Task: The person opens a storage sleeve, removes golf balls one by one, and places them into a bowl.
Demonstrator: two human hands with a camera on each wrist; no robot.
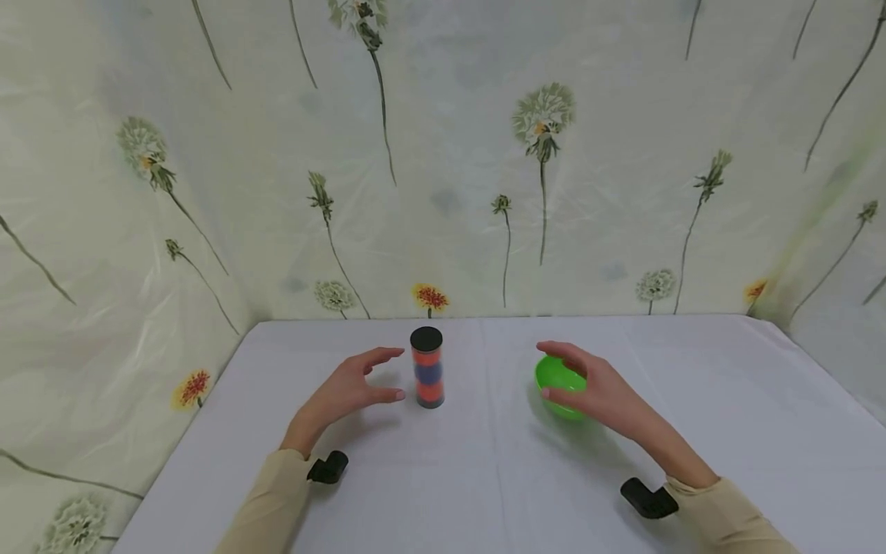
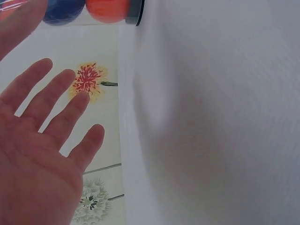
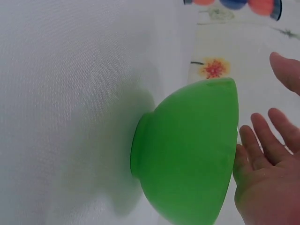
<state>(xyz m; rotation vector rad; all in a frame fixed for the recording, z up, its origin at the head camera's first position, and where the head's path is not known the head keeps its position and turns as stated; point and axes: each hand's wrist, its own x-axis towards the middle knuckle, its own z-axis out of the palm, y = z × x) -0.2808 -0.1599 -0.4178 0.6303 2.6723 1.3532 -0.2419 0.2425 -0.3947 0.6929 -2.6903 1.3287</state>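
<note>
A clear tube (image 1: 428,374) with a black lid stands upright on the table, with orange-red and blue balls stacked inside. Just left of it is my left hand (image 1: 344,390), thumb and fingers spread apart, holding nothing. In the left wrist view the lower part of the tube (image 2: 108,9) shows at the top, beyond the thumb. A green bowl (image 3: 187,150) sits upright on its foot. My right hand (image 1: 601,391) hovers at its right side and overlaps it in the head view, thumb and fingers parted, nothing gripped.
A white cloth (image 1: 471,477) covers the table. Behind it and at both sides hangs a pale sheet (image 1: 443,154) printed with dandelions and flowers. A black wrist camera (image 1: 328,467) is at the left sleeve, another black camera (image 1: 648,498) at the right.
</note>
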